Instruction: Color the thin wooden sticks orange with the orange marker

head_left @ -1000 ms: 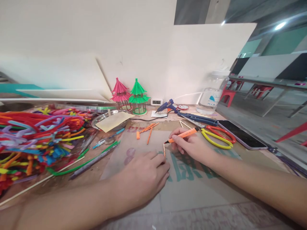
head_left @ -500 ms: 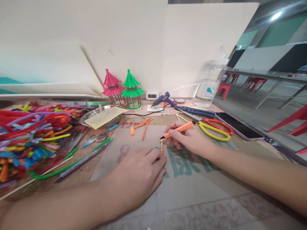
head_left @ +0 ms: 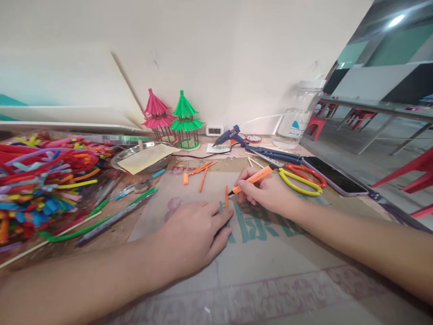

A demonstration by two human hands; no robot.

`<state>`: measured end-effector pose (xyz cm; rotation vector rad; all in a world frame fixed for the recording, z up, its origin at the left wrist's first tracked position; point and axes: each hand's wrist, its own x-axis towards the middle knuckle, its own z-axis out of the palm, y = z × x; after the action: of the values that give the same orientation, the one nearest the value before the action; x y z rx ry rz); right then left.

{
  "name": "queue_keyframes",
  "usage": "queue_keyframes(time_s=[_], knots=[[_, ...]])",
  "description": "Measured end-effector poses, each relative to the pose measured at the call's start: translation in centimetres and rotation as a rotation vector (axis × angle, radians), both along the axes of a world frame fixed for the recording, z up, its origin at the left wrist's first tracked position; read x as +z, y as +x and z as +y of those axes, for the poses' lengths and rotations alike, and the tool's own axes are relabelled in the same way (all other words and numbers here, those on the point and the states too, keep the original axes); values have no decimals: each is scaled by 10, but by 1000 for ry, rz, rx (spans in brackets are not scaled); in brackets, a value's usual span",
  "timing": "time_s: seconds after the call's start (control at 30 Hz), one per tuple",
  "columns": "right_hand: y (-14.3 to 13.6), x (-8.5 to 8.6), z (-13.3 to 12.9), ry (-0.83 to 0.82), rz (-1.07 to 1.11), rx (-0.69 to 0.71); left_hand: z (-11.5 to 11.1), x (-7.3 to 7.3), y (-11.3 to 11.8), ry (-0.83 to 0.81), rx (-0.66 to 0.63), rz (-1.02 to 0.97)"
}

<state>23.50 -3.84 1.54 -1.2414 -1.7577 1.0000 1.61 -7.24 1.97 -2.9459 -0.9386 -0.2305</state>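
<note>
My right hand (head_left: 259,187) grips an orange marker pen (head_left: 252,178), its dark tip touching or just beside a short wooden stick (head_left: 226,197). The visible length of this stick is orange. My left hand (head_left: 199,225) rests on the translucent sheet (head_left: 257,271), fingers curled, with a fingertip holding down the stick's near end; that end is hidden. Farther back lie several more orange sticks (head_left: 203,179) and an orange marker cap (head_left: 186,178). Two plain sticks (head_left: 252,162) lie beyond my right hand.
Left are bundled coloured pipe cleaners (head_left: 43,185) and a metal dish (head_left: 118,158). Pink (head_left: 158,117) and green (head_left: 186,119) pagoda models stand behind, near a glue gun (head_left: 228,135). On the right are scissors (head_left: 301,183), a phone (head_left: 334,176) and a plastic bottle (head_left: 296,117).
The stick's upper part was partly pale and now looks orange. The marker tip has moved from the stick's top to lower along its right side. My left hand has shifted slightly.
</note>
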Motion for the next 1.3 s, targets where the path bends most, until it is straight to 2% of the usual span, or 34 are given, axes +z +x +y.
queue_keyframes(time_s=[0.27, 0.53, 0.67, 0.93, 1.13, 1.3], knots=[[-1, 3, -1, 10, -29, -20, -4, 3, -1, 159, 0, 59], [0, -2, 1, 48, 41, -45, -3, 3, -2, 117, 22, 41], [1, -6, 2, 45, 83, 21, -4, 6, -1, 79, 94, 88], [1, -7, 1, 36, 40, 78, -1, 5, 1, 67, 79, 109], [1, -1, -2, 47, 7, 25, -3, 6, 2, 33, 134, 176], [0, 3, -1, 47, -3, -14, -6, 5, 1, 113, 146, 180]])
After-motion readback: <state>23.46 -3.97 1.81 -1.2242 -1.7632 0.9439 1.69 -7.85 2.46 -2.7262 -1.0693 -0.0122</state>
